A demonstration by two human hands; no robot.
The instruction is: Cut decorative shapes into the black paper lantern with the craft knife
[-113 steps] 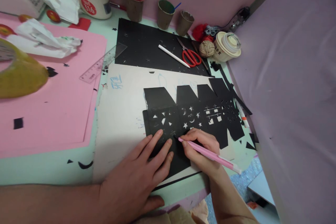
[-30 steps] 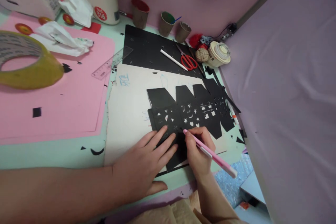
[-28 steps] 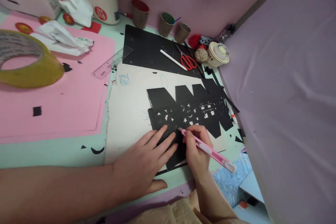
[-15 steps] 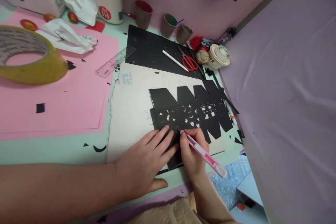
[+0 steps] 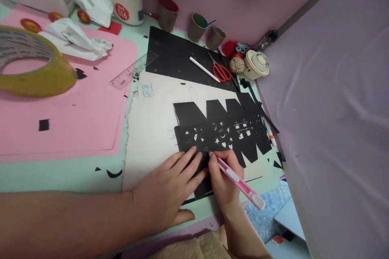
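Black cutout [image 5: 229,121] lies under spread left fingers [image 5: 191,166], right fingers [image 5: 214,166] gripping a pink cutter [image 5: 242,184].

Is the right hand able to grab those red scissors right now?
Probably not right away: the right hand holds the pink tool. Otherwise the way looks free: only the cut-out black paper and white sheet lie between, and nothing seems to cover the red scissors.
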